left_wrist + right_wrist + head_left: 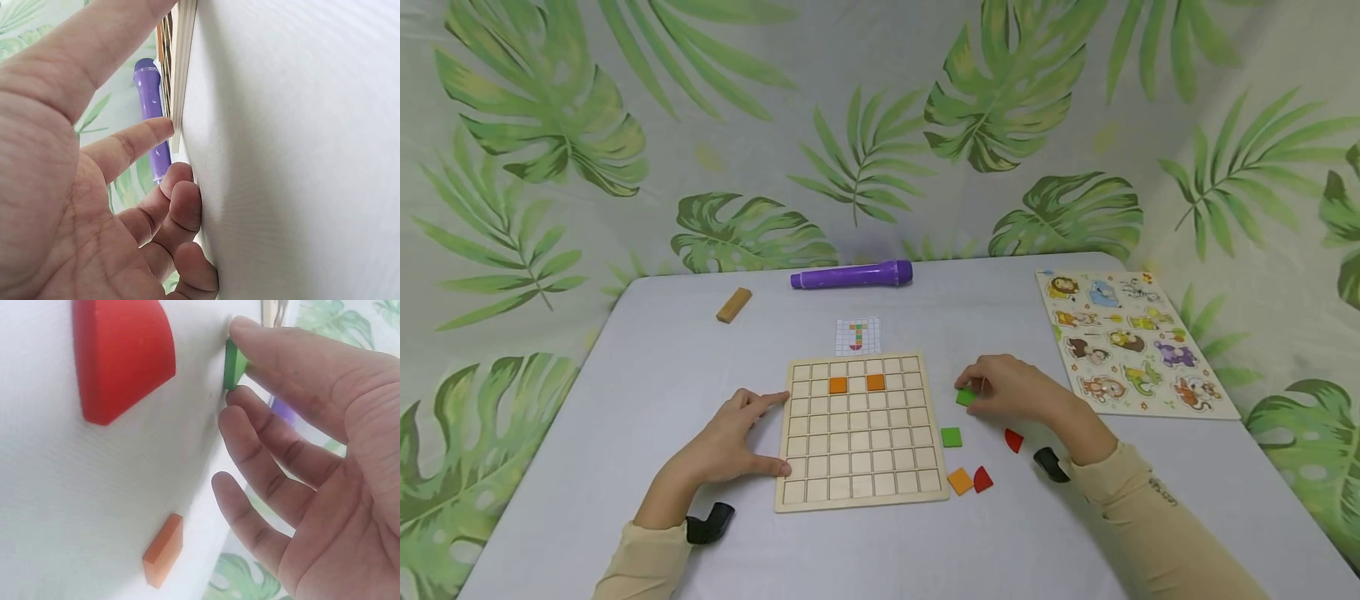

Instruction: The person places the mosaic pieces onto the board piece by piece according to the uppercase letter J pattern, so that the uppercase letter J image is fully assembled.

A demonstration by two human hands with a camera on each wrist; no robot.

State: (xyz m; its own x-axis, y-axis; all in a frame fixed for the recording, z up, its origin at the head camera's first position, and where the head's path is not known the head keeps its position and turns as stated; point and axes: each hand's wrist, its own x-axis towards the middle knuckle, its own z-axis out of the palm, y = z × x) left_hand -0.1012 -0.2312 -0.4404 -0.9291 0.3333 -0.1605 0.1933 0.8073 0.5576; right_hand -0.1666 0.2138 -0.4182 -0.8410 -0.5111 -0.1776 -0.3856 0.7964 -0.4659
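My left hand (727,439) spreads its thumb and index finger against the left edge of the wooden grid board (861,505); the left wrist view shows the other fingers of this hand (94,206) loosely bent at the tabletop. Two orange squares (838,385) lie in the board's second row, one cell apart. Right of the board, my right hand (1017,388) pinches a green square (966,398) low at the table. In the right wrist view the green square (234,365) shows between thumb and fingertips. Another green square (951,437) lies nearer, beside the board's right edge.
An orange square (960,481) and two red quarter-round pieces (983,479) (1013,440) lie right of the board. Behind it are a small pattern card (858,336), a purple microphone-shaped object (852,276) and a wooden block (733,305). An animal puzzle (1135,342) lies far right.
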